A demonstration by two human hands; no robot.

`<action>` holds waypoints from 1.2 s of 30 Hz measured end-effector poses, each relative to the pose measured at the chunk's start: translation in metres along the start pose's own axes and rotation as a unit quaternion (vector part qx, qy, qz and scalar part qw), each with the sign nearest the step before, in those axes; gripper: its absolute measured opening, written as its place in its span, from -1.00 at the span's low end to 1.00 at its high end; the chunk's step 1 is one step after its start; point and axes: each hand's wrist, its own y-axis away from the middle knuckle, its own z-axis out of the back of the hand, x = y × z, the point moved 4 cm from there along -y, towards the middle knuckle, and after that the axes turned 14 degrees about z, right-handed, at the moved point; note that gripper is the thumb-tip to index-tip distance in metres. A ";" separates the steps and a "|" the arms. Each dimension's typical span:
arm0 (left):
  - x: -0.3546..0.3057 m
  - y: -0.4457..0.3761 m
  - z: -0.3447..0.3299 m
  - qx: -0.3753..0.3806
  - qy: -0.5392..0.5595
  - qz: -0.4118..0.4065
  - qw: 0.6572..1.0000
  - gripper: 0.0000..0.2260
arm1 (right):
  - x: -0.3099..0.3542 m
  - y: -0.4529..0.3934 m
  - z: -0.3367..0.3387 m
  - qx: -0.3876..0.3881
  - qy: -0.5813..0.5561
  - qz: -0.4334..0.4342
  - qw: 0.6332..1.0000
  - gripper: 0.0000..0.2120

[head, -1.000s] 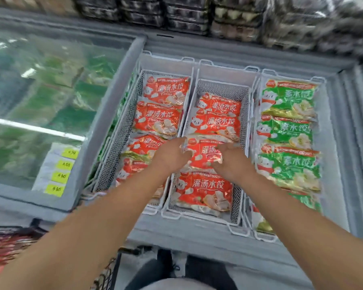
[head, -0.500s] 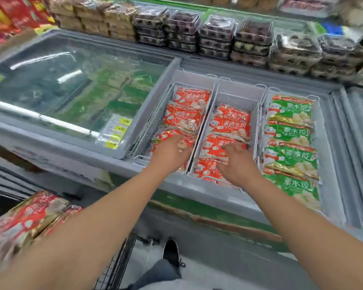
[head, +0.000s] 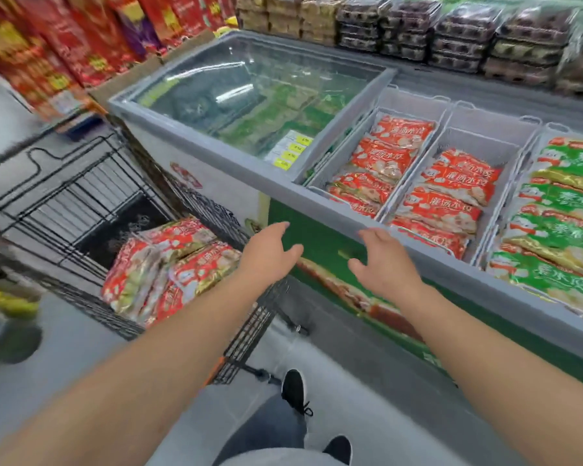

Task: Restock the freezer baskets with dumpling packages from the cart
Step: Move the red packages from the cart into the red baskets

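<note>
Both empty, fingers spread, the left hand [head: 270, 253] and right hand [head: 381, 264] reach (likely between loads) toward red dumpling packages [head: 169, 270] in the cart [head: 249, 331] just left of them; next, grip one.

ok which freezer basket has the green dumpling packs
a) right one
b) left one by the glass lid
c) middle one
a, the green packs fill the right basket, while the left and middle baskets hold red packs.
</note>
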 end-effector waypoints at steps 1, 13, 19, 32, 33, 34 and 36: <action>0.011 0.005 0.004 -0.007 0.003 0.011 1.000 -0.43 | 0.008 0.000 -0.006 0.004 -0.002 0.006 1.000 -0.39; 0.210 0.057 0.058 -0.043 0.057 0.160 0.984 -0.42 | 0.159 -0.033 -0.108 0.110 0.019 0.128 0.985 -0.43; 0.306 0.040 0.079 -0.024 0.081 0.191 0.978 -0.46 | 0.232 -0.064 -0.165 0.137 0.032 0.139 0.980 -0.48; 0.442 -0.047 0.106 0.053 0.136 0.187 0.971 -0.47 | 0.317 -0.137 -0.279 0.187 0.021 0.039 0.981 -0.56; 0.448 -0.055 0.104 0.059 0.144 0.191 0.969 -0.49 | 0.318 -0.144 -0.289 0.191 0.021 0.037 0.981 -0.52; 0.452 -0.062 0.102 0.059 0.151 0.194 0.968 -0.50 | 0.318 -0.149 -0.294 0.188 0.016 0.034 0.981 -0.50; 0.457 -0.075 0.095 0.076 0.168 0.205 0.961 -0.50 | 0.318 -0.158 -0.305 0.192 0.011 0.022 0.981 -0.48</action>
